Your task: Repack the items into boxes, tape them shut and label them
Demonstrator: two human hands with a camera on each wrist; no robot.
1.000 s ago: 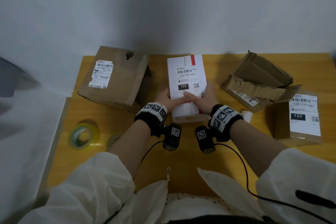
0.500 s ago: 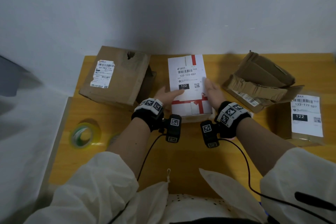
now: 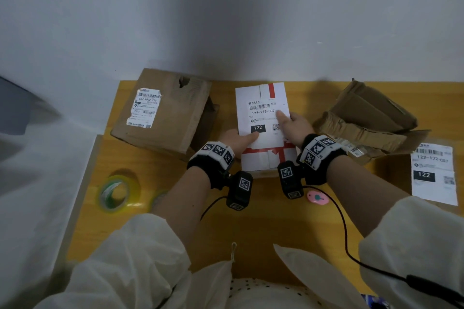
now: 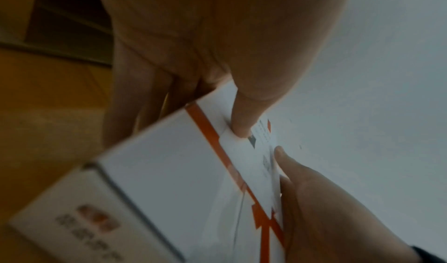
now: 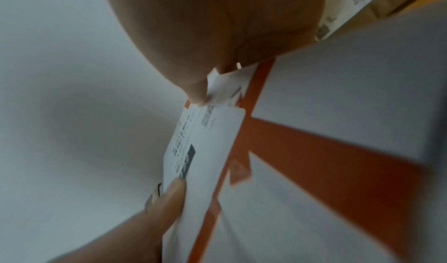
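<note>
A white box with red stripes (image 3: 266, 160) lies in the middle of the yellow table (image 3: 271, 233). A white shipping label (image 3: 261, 115) reading 122-122-C07 lies on its top. My left hand (image 3: 237, 138) lies against the box's left side, its thumb (image 4: 241, 118) pressing the label's near left corner and its fingers straight down the side. My right hand (image 3: 293, 125) is at the box's right edge, and its thumb (image 5: 193, 87) presses the label's right part. The right hand's fingers are hidden behind the box.
A brown labelled carton (image 3: 170, 113) stands at the back left, and a crumpled open carton (image 3: 364, 118) at the back right. Another labelled brown box (image 3: 434, 173) sits far right. A tape roll (image 3: 115, 193) lies front left, and a small pink object (image 3: 317, 198) lies under my right wrist.
My thumbs, which met at the label's near edge, have spread apart. The right thumb has slid up the label's right side. The left thumb stays at the near left corner.
</note>
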